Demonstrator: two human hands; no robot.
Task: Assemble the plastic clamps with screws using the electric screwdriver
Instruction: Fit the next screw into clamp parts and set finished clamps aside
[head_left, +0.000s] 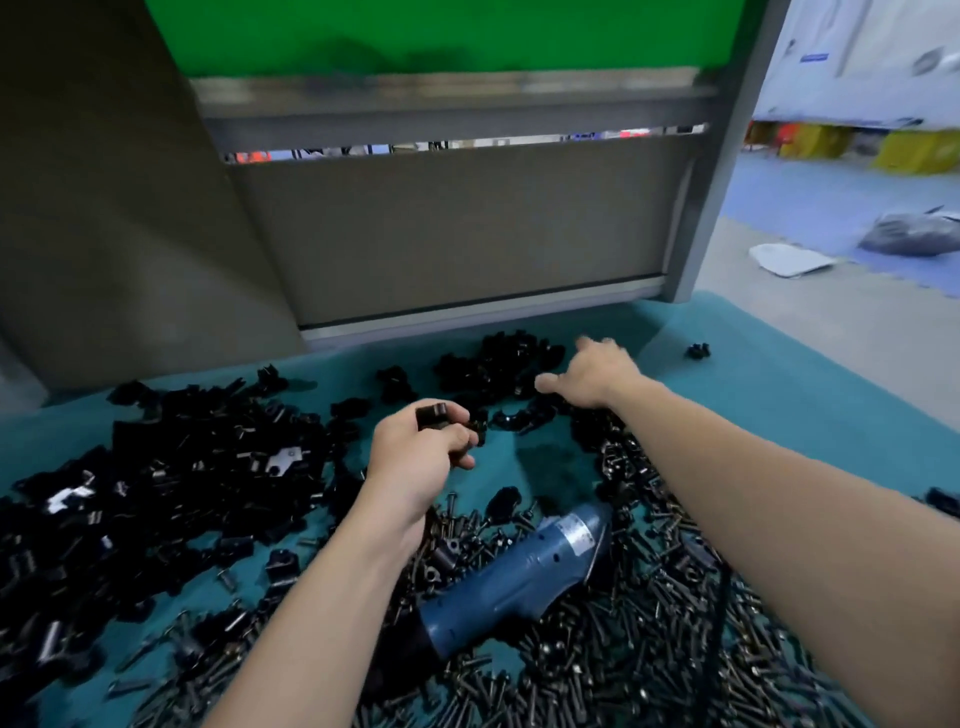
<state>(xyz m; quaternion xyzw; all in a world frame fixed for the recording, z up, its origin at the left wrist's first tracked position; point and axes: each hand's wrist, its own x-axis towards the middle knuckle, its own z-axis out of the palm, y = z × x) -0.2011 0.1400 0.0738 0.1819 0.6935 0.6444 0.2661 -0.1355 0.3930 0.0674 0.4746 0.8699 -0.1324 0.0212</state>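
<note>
My left hand (421, 457) grips a black plastic clamp (434, 415) above the middle of the teal table mat (779, 395). My right hand (597, 371) reaches forward over a far heap of black clamps (493, 364), fingers spread and relaxed, holding nothing that I can see. The blue electric screwdriver (519, 566) lies on its side between my forearms, tip pointing up and right. Dark screws (623, 649) lie thickly around it. A large pile of black clamp parts (171, 493) covers the left of the mat.
A grey metal panel (457, 223) with a green board (441, 31) above it stands along the back of the table. One stray clamp (697, 351) sits at the far right. Beyond the right edge is the floor with bags and yellow bins.
</note>
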